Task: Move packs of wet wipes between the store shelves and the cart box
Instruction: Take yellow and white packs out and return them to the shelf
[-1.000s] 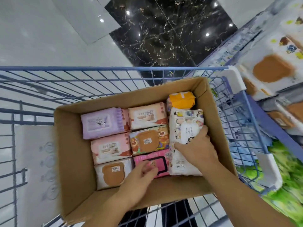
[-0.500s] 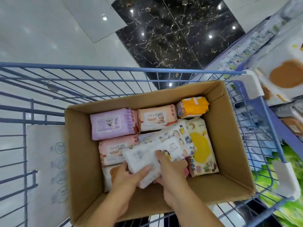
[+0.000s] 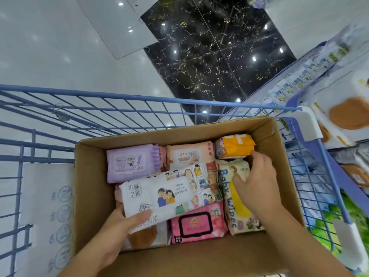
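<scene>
Since half a second ago, your right hand (image 3: 257,182) has left the white pack (image 3: 165,193) for the Baby Wipes pack (image 3: 235,198), fingers curled on it; your left hand (image 3: 119,222) alone grips the white one.

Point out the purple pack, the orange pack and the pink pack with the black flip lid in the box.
purple pack (image 3: 130,162): head view, on its printed top face.
orange pack (image 3: 236,145): head view, on the orange wrapper.
pink pack (image 3: 196,223): head view, on its black-framed lid.

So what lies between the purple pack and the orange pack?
In the head view, a peach pack lies between the purple pack and the orange pack.
</scene>
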The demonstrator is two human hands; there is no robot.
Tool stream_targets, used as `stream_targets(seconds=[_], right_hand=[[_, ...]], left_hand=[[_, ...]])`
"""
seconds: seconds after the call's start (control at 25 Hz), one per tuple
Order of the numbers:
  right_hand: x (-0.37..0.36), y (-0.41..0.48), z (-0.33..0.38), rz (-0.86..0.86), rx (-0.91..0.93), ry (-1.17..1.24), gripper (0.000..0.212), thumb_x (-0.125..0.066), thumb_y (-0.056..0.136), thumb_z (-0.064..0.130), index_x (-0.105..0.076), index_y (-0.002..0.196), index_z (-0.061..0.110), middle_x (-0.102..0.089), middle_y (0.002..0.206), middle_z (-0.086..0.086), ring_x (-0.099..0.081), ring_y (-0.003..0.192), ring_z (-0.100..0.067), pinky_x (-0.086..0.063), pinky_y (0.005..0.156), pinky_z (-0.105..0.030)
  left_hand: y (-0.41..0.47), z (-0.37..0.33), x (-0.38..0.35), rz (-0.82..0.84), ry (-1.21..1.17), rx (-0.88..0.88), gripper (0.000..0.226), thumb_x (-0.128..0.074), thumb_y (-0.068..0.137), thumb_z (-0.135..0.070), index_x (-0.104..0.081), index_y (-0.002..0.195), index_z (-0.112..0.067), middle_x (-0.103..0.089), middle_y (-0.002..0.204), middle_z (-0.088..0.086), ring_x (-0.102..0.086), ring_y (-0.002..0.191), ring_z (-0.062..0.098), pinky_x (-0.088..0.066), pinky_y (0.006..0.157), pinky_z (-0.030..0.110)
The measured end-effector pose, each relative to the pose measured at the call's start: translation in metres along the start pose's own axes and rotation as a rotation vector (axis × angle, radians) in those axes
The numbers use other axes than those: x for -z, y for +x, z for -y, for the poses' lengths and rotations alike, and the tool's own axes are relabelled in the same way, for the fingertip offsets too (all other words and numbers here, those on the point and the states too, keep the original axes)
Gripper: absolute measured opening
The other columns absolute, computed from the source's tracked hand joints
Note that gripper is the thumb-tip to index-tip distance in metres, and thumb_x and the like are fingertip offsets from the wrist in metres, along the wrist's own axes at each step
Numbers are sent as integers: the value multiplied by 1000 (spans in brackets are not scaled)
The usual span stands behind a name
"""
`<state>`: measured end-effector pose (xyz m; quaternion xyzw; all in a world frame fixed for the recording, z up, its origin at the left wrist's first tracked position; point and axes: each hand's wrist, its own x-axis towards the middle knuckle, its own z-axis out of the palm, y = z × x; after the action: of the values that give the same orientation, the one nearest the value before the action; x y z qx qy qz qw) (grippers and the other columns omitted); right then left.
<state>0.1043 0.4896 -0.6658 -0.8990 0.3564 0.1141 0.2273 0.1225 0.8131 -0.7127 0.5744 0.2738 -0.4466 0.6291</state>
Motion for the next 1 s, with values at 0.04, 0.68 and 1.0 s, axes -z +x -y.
stream_targets(seconds=[0.04,0.68,1.0], right_hand=[[1,19,5,-15,27,-48,71,-72,86,31,-36,144,12,-41,141,-10,-44,129,-34,-42,101,-47],[-29,62,38,27,-788,1184,54,-81,82,13,-56,130,5,-69,116,-17,-71,94,-33,-61,74,-49],[23,-61,-1,84,-256,457,59,-76,86,21,-51,138,34,-67,121,12,-66,106,-9,-52,92,-37]], left_hand=[[0,3,3,-1,-28,5,103,-101,37,-37,-63,131,-18,-75,121,8,-73,111,28,-49,105,49],[6,22,17,62,-228,62,124,-107,21,-25,-59,135,-18,-74,122,15,-71,113,35,-45,109,53],[-4,17,3,0,-189,22,98,-104,43,-28,-64,131,-17,-76,119,11,-74,107,29,-49,101,47]])
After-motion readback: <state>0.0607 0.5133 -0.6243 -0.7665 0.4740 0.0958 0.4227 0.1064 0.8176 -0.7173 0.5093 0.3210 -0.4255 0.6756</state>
